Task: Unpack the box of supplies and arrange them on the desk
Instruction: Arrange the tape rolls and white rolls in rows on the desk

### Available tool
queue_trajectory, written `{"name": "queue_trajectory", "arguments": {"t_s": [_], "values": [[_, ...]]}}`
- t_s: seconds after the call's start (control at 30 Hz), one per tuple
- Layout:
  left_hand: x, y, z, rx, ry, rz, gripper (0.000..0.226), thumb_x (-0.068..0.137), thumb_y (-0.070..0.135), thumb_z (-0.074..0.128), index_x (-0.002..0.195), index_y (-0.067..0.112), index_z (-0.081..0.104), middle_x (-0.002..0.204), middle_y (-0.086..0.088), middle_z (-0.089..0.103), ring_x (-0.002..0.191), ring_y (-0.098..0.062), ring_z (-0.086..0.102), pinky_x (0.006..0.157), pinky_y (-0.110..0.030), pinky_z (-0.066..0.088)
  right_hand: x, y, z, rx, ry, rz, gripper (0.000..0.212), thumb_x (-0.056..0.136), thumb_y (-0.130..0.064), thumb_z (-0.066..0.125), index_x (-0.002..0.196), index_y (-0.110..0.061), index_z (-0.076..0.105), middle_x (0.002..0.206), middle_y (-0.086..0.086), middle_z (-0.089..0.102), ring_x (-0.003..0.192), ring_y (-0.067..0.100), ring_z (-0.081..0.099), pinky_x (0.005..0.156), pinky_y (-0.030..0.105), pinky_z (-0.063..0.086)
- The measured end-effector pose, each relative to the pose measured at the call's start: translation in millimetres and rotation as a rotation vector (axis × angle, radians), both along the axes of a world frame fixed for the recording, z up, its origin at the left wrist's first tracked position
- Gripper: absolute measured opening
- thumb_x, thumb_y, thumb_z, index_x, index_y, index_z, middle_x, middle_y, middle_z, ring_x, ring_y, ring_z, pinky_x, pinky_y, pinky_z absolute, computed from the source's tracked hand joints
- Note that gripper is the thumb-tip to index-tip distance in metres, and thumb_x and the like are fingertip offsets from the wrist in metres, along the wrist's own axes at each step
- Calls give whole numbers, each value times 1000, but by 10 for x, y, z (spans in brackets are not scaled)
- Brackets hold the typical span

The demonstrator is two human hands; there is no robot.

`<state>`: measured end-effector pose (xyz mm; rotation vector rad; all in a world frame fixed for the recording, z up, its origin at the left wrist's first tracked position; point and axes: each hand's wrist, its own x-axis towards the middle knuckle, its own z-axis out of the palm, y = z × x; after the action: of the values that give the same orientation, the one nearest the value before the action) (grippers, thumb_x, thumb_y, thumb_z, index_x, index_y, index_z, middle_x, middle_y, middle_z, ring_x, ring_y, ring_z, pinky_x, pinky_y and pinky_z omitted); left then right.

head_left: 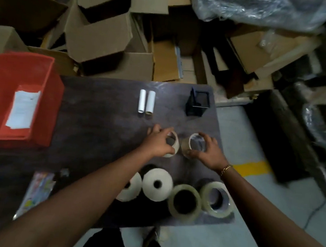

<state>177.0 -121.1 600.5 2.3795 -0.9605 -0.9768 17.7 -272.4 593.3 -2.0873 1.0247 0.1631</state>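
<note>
Pale tape roll half hidden under left hand.

crate left on desk, tubes behind

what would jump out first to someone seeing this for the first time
Two hands meet mid-desk, the left hand and right hand each closed on a small tape roll. The red bin glows at the desk's left edge. Four bigger rolls line the near edge.
</note>
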Motion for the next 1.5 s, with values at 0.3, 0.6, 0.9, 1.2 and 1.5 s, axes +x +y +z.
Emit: {"name": "queue_trajectory", "arguments": {"t_s": [0.3, 0.6, 0.9, 1.2, 1.5], "values": [[-1043, -543, -333, 122, -86, -134, 95, 69, 43, 79, 147, 41, 25, 148, -4, 19, 136, -33, 24, 106, -47, 41, -915, -260, -278, -31, 143, 35, 97, 70, -48, 81, 149, -25, 29, 140, 14, 35, 118, 40, 56, 104, 45, 46], [-1132, -191, -137, 82, -310, -262, 65, 80, 49, 63, 139, 34, 40, 143, -3, 38, 132, -28, 35, 104, -44, 36, -1224, -202, -277, -94, 55, 70, 81, 79, -58, 68, 145, -26, 34, 145, 9, 36, 125, 34, 53, 105, 47, 46], [-1524, 335, -291, 143, -538, -765, 105, 57, 77, 61, 146, 29, 29, 142, -4, 38, 126, -27, 37, 101, -47, 31, -1761, 305, -359, -285, 105, 214, 91, 66, -77, 61, 140, -32, 33, 144, 1, 34, 124, 30, 46, 88, 45, 54], [-1555, 410, -322, 139, -569, -831, 115, 55, 73, 63, 150, 27, 18, 143, -10, 39, 124, -29, 44, 112, -52, 18, -1814, 432, -310, -272, 133, 224, 96, 66, -64, 72, 144, -32, 26, 149, 2, 28, 128, 31, 41, 83, 42, 52], [-1051, 377, 410, -30, -200, -465, 110, 59, 64, 76, 150, 37, 20, 146, 0, 34, 135, -23, 35, 109, -44, 29, -1663, 90, 192, -246, -89, 142, 96, 55, -67, 73, 139, -36, 40, 135, 0, 44, 120, 25, 50, 94, 41, 50]]}}
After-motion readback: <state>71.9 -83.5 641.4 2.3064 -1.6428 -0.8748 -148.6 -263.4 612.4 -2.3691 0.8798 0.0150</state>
